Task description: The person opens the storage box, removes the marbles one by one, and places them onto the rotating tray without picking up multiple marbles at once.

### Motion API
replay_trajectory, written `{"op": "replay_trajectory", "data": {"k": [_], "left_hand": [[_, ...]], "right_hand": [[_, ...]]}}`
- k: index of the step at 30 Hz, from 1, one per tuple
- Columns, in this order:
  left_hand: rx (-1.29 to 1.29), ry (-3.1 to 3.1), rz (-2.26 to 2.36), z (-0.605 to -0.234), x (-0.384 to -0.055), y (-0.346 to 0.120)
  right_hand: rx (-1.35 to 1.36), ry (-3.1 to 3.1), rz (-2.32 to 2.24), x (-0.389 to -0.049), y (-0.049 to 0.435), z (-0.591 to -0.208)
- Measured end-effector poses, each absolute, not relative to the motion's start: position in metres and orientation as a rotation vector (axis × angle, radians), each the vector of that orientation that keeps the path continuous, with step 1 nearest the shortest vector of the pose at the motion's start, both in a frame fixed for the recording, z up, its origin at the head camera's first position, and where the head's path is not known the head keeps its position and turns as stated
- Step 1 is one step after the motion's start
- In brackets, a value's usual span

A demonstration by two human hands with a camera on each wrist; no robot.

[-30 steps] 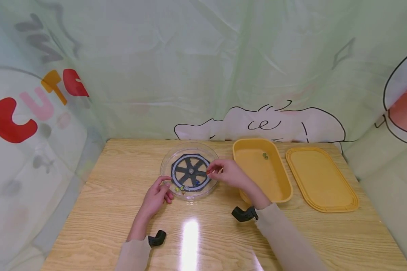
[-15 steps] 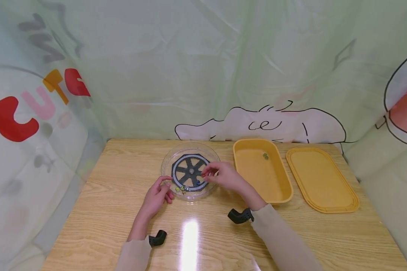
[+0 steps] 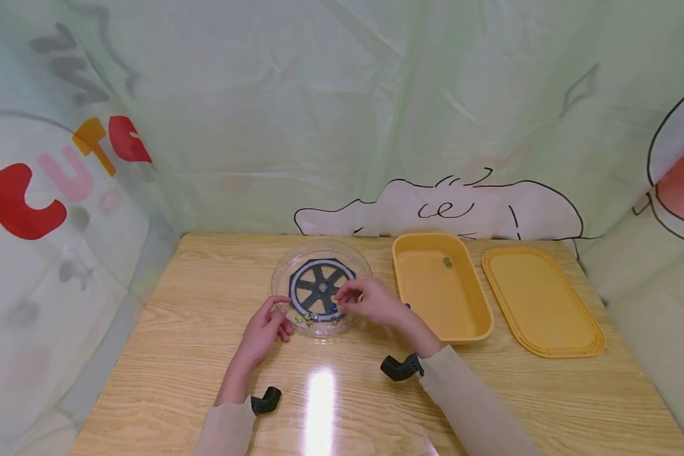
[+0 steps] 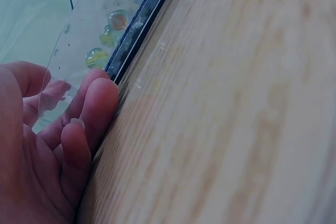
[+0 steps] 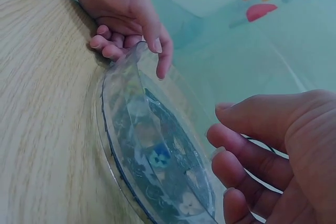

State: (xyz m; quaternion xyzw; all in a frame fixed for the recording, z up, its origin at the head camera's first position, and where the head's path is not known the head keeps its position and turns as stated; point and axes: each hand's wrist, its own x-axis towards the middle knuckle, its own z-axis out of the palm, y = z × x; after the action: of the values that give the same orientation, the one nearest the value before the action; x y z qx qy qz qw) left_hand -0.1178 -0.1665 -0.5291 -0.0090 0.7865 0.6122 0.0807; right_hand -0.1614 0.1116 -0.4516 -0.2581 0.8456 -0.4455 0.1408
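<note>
A clear round dish (image 3: 361,266) sits at the table's back middle, with a black spoked wheel pattern (image 3: 322,287) showing through it. My left hand (image 3: 266,329) holds the dish's near-left wall, its index finger over the rim and other fingers outside. Several glass marbles lie at the dish's near side, among them a yellow-green marble (image 4: 96,57) and one with orange (image 4: 118,20). Over the dish's right side is my right hand (image 3: 370,303), fingers loosely bent, close above a blue marble (image 5: 159,157). In the right wrist view nothing shows between its thumb and fingertips.
A yellow tub (image 3: 484,304) stands right of the dish, with green marbles (image 3: 447,262) at its back and a blue marble (image 3: 407,306) beside my right wrist. Farther right lies a yellow lid (image 3: 541,301). A printed curtain (image 3: 342,126) hangs behind the wooden table (image 3: 205,272).
My right hand has moved left and a little nearer over the dish. The reddish marble has left its fingertips, and another marble shows at the dish's near side. My left hand stays put.
</note>
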Motion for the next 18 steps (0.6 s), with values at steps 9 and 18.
{"op": "replay_trajectory", "data": {"k": [9,18], "left_hand": [[-0.025,2.364,1.817,-0.531,-0.118,-0.166],[-0.008,2.362,1.821,-0.533,-0.12,-0.168]], "right_hand": [[-0.735,2.435,-1.302,-0.16,0.115,-0.453],[-0.656,2.498,-1.289,-0.161,0.131,-0.449]]}}
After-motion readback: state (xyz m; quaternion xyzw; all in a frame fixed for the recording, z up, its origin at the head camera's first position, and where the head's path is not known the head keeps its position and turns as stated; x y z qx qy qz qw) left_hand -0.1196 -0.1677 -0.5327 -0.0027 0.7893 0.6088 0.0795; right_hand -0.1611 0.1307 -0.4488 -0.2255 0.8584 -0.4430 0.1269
